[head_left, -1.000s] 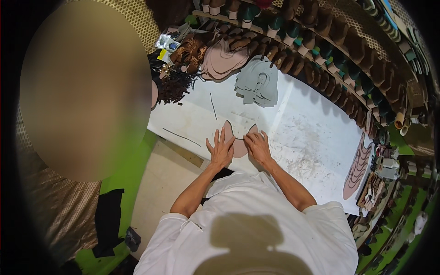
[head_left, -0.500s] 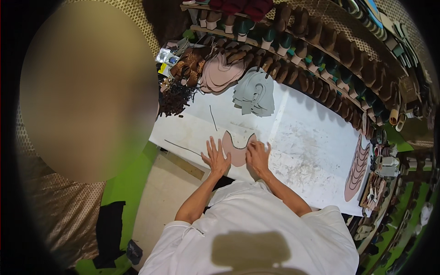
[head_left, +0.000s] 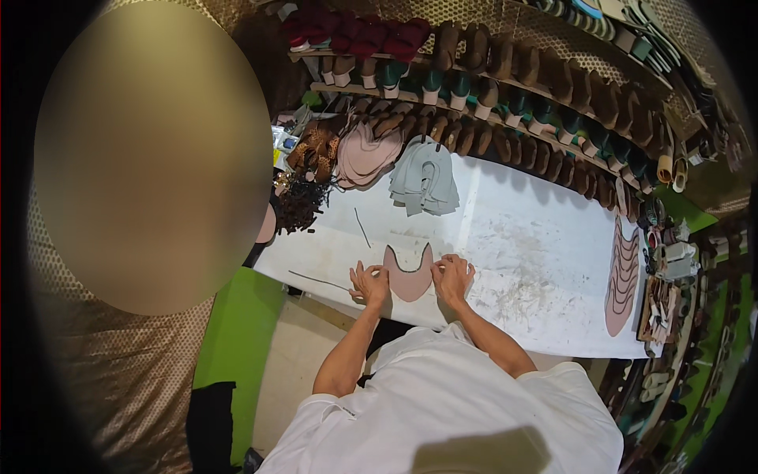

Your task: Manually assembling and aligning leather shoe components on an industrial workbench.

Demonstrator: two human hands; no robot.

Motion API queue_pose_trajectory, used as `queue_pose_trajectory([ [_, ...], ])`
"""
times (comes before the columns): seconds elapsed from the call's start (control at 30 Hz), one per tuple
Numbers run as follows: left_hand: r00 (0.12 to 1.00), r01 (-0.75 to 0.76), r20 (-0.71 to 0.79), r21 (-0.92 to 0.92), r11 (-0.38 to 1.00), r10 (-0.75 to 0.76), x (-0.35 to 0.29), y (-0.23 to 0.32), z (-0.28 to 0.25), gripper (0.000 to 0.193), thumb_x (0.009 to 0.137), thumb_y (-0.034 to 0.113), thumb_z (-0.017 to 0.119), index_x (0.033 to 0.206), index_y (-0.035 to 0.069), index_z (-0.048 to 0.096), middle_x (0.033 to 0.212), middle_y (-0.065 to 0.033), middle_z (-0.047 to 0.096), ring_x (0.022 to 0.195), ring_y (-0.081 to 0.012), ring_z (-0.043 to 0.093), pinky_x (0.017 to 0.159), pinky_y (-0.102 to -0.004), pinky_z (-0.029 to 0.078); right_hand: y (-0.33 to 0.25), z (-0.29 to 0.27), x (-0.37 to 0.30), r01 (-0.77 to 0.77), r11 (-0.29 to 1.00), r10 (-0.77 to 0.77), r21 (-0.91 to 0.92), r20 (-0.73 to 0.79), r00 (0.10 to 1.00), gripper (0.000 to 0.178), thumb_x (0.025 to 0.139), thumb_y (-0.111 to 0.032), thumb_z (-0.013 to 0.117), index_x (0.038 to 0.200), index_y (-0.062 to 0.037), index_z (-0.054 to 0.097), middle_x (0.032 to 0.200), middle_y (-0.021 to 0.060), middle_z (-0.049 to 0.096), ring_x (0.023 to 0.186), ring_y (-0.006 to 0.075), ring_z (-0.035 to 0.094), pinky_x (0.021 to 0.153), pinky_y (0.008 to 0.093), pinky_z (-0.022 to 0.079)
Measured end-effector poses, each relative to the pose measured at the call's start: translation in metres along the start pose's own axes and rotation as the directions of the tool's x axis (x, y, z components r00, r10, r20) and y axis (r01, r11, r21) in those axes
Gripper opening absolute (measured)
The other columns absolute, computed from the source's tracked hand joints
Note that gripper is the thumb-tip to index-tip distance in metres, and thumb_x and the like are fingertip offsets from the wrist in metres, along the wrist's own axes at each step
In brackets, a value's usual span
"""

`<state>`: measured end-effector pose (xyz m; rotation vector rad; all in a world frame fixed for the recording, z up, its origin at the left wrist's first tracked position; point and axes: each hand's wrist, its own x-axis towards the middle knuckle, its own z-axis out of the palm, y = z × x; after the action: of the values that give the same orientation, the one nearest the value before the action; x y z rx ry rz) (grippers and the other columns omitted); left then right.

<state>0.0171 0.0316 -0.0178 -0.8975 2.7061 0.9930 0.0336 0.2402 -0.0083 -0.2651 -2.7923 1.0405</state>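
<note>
A pink U-shaped shoe upper piece [head_left: 410,287] lies on the white tabletop in front of me, with a dark strip along its inner curve. My left hand [head_left: 369,285] pinches its left edge with thumb and forefinger, the other fingers raised. On the opposite side, my right hand [head_left: 452,280] is closed at the right edge, thumb and forefinger together. One thin black strip [head_left: 362,228] lies beyond my left hand, and another black strip [head_left: 314,278] reaches in from the left toward that hand.
Stacked grey-green cut pieces [head_left: 422,180] and pink pieces [head_left: 365,158] lie at the back, beside a heap of dark strips [head_left: 302,207]. Overlapping edged pink pieces [head_left: 622,272] line the table's right end. Shoe racks [head_left: 505,122] run behind. A blurred patch covers the far left.
My left hand has gone from spread fingers beside the upper piece to a pinch on its edge. My right fingers remain at the other edge. The whole view has shifted slightly.
</note>
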Motion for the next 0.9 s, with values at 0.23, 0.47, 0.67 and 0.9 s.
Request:
queue_pose_trajectory([
  [0.23, 0.999, 0.046, 0.021, -0.248, 0.968, -0.042, -0.025, 0.009, -0.022, 0.030, 0.081, 0.037, 0.079, 0.098, 0.013, 0.083, 0.160, -0.0199, 0.046, 0.150, -0.0408, 0.039, 0.117, -0.0680, 0.024, 0.003, -0.029, 0.016, -0.079, 0.986, 0.080, 0.147, 0.001, 0.997, 0.020, 0.080, -0.032, 0.075, 0.086, -0.0138, 0.081, 0.115, 0.0059, 0.072, 0.110, 0.0295, 0.064, 0.106, 0.0462, 0.040],
  [0.47, 0.998, -0.059, 0.001, -0.454, 0.889, 0.067, -0.073, -0.003, -0.010, 0.033, 0.085, 0.042, 0.077, 0.107, 0.017, 0.080, 0.161, -0.0110, 0.044, 0.148, -0.0324, 0.038, 0.118, -0.0624, 0.023, 0.012, -0.068, 0.005, -0.043, 0.954, 0.035, 0.296, 0.031, 0.999, 0.020, 0.082, -0.030, 0.074, 0.087, -0.0122, 0.082, 0.116, 0.0060, 0.072, 0.110, 0.0327, 0.065, 0.095, 0.0430, 0.050],
  [0.67, 0.982, -0.187, -0.081, -0.421, 0.888, 0.169, -0.137, 0.003, -0.001, 0.031, 0.088, 0.036, 0.079, 0.104, 0.010, 0.080, 0.157, -0.0196, 0.048, 0.146, -0.0364, 0.041, 0.120, -0.0516, 0.029, 0.039, -0.117, -0.035, -0.059, 0.936, 0.060, 0.346, 0.008, 0.998, 0.023, 0.084, -0.032, 0.079, 0.089, -0.0089, 0.081, 0.117, 0.0099, 0.072, 0.110, 0.0310, 0.067, 0.094, 0.0402, 0.052],
  [0.9, 0.969, -0.208, 0.013, -0.499, 0.841, 0.247, -0.238, 0.015, 0.042, 0.031, 0.091, 0.036, 0.079, 0.108, 0.009, 0.079, 0.159, -0.0159, 0.046, 0.148, -0.0346, 0.038, 0.120, -0.0432, 0.031, 0.112, -0.183, -0.108, -0.100, 0.934, 0.121, 0.343, -0.039, 0.992, 0.021, 0.085, -0.031, 0.080, 0.090, -0.0100, 0.081, 0.116, 0.0090, 0.071, 0.112, 0.0303, 0.065, 0.095, 0.0409, 0.051],
])
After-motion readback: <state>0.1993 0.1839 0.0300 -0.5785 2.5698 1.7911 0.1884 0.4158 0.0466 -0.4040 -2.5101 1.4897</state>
